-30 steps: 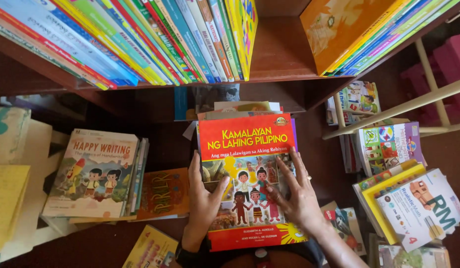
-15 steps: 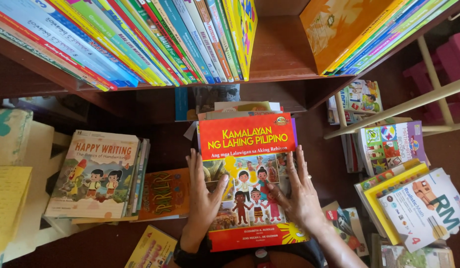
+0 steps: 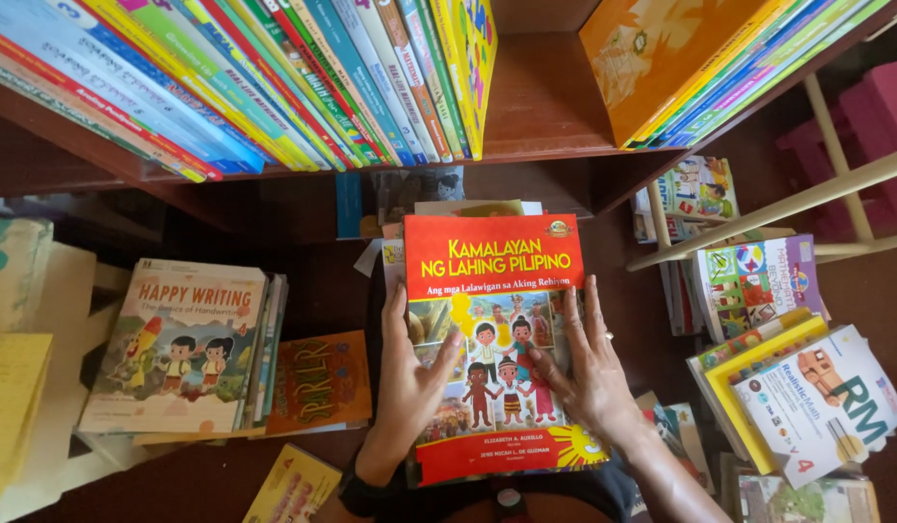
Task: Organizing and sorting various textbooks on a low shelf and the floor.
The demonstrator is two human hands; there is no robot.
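— Where is the red book point(image 3: 497, 291)?
— On a pile below the shelf point(image 3: 535, 116).
— And the hands?
— Left hand point(image 3: 414, 383) and right hand point(image 3: 589, 373) lie flat on its cover, fingers spread, not gripping.

A wooden shelf point(image 3: 545, 107) was seen along the top, with a slanted row of thin, bright books point(image 3: 274, 77) packed on its left part and an orange book point(image 3: 652, 58) leaned against further volumes on the right. Below, at the left, a pale handwriting workbook point(image 3: 177, 344) with cartoon children was laid on a stack, and a dark orange booklet point(image 3: 318, 383) was placed just beside it. A yellow booklet point(image 3: 293, 489) was cut off by the lower edge. At the right, a white maths book point(image 3: 821, 402) was laid over a yellow one point(image 3: 748, 387), beneath pale wooden rails point(image 3: 787, 203).
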